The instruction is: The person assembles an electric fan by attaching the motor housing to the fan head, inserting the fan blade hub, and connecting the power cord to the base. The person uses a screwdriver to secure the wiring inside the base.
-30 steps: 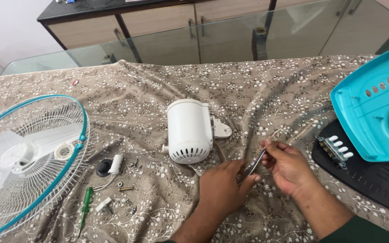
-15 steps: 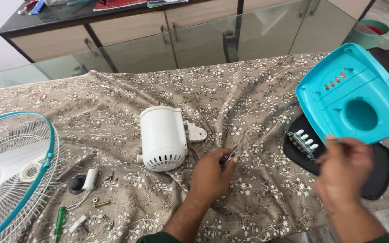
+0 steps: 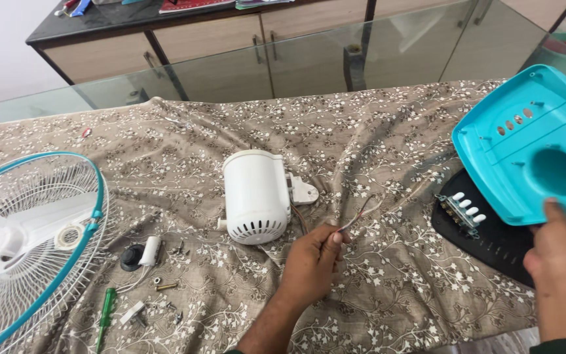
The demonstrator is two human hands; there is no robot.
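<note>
Wires — one thin bundle — pinched in left hand fingers; right hand grips one turquoise cover.

No packages, labels, signs or screens show here. The only printed matter is a red-covered book and another flat, pale one on the dark cabinet top at the back.

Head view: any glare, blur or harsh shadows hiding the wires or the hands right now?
Head view: soft even light, only faint shadows; reflections stay on the bare glass table edge. The left hand pinching the wires is sharp; the right hand at the turquoise cover is cropped by the frame.
</note>
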